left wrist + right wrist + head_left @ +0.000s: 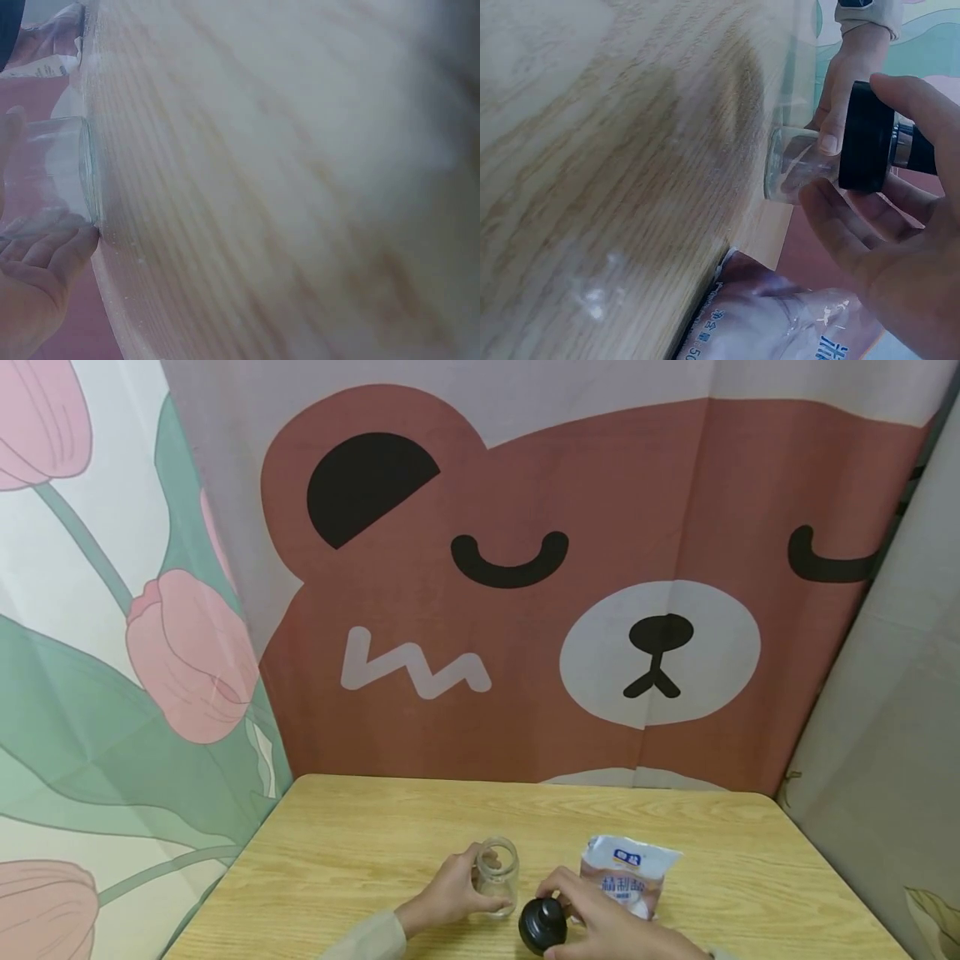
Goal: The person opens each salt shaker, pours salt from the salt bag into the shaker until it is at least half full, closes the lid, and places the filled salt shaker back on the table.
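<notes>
My left hand point(452, 891) grips a clear glass jar point(504, 887) round its side. The jar stands upright on the table with its mouth uncovered. In the left wrist view, fingers curl along the glass near the jar's base point(88, 172). Just to the right, my right hand point(600, 914) holds a black lid point(542, 927) between thumb and fingers. The right wrist view shows this lid point(864, 142) with a wide rim, a silver band and a narrower black top; it overlaps the jar there. Behind my right hand is a white and purplish salt bag point(637, 860).
The wood-grain table point(390, 827) has rounded far corners. A curtain with a brown bear face point(525, 652) hangs right behind it. Tulip-patterned cloth point(90, 693) hangs on the left, and a pale cloth point(885, 710) on the right.
</notes>
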A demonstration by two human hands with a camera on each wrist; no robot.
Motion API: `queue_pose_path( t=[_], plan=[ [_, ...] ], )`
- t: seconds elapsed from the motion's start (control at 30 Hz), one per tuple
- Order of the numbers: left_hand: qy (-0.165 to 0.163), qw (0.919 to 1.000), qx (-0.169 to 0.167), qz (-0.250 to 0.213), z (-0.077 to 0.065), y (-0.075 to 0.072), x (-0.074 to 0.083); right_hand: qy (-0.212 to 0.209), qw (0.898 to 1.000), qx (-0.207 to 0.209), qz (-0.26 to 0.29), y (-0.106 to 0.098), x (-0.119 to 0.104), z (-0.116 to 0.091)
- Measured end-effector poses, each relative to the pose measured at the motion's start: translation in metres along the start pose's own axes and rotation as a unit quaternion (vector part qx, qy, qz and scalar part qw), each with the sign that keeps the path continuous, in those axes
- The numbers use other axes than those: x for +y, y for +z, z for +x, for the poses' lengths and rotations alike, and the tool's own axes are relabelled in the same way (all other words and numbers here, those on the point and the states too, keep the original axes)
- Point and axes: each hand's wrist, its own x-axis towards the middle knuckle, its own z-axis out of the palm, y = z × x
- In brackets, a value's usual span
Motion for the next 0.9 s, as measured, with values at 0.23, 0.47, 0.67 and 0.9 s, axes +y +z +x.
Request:
queue_pose_path(
  t=[0.23, 0.47, 0.67, 0.9],
  plan=[
    [0.001, 1.0000, 0.000, 0.006, 0.000, -0.001, 0.000, 0.020, 0.999, -0.032, 0.034, -0.001, 0.005, -0.004],
    [-0.003, 1.0000, -0.003, 0.006, 0.000, -0.001, 0.000, -0.042, 0.998, -0.031, -0.019, 0.002, 0.012, -0.006],
    [-0.003, 1.0000, -0.007, -0.001, 0.000, -0.001, -0.001, -0.024, 0.999, -0.039, -0.006, 0.004, 0.020, -0.009],
    [0.000, 0.9999, -0.008, -0.009, 0.000, -0.001, -0.001, 0.025, 0.997, -0.050, 0.048, 0.015, 0.076, -0.024]
  ],
)
